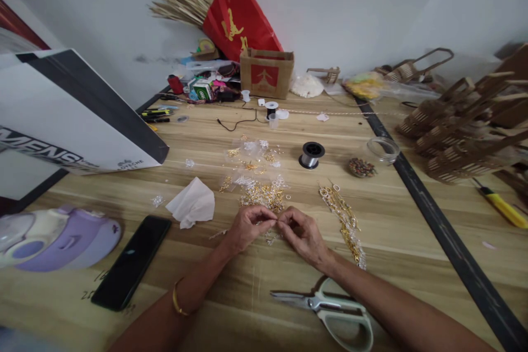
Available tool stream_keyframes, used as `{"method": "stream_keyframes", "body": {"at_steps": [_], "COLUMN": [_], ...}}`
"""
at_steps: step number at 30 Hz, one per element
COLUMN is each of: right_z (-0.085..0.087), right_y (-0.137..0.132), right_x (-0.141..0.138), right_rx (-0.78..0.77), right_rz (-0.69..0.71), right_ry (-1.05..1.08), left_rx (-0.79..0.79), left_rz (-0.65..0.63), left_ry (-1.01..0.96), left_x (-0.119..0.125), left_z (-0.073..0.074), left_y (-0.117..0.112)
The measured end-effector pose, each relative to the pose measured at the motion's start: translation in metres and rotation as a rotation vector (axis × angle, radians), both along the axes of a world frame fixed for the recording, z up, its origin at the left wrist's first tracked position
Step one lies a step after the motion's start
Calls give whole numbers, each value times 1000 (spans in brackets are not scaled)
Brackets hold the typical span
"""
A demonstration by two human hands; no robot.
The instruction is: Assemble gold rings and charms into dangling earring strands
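Observation:
My left hand [246, 226] and my right hand [302, 234] meet over the wooden table [412, 220], fingertips pinched together on a tiny piece between them, too small to name. Just beyond the fingers lies a heap of small gold and clear findings [263, 196]. To the right of my right hand stretches a line of gold chain pieces [345, 220]. Scissors [330, 308] with pale green handles lie near my right forearm.
A crumpled tissue [192, 208], a black phone [132, 261] and a purple and white device [58, 236] lie at left. A wire spool [311, 154], a bead dish [362, 168] and a clear lid [383, 149] sit farther back. Woven baskets [457, 132] crowd the right.

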State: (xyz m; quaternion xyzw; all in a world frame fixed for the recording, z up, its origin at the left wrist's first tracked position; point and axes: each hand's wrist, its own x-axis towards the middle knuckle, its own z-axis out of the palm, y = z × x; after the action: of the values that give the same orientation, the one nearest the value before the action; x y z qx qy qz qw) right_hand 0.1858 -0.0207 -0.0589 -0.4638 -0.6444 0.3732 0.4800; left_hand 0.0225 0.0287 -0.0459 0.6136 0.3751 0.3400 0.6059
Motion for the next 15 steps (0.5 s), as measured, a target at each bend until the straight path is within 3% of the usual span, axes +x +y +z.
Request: {"method": "stream_keyframes", "body": {"at_steps": [15], "right_z": [2], "right_y": [-1], "right_x": [0], "right_rx": [-16], "right_rz": [-5], "right_ry": [-8], "left_rx": [48], "left_rz": [34], "left_ry": [67], "left_x": [1], "left_z": [5], "left_y": [-1]}}
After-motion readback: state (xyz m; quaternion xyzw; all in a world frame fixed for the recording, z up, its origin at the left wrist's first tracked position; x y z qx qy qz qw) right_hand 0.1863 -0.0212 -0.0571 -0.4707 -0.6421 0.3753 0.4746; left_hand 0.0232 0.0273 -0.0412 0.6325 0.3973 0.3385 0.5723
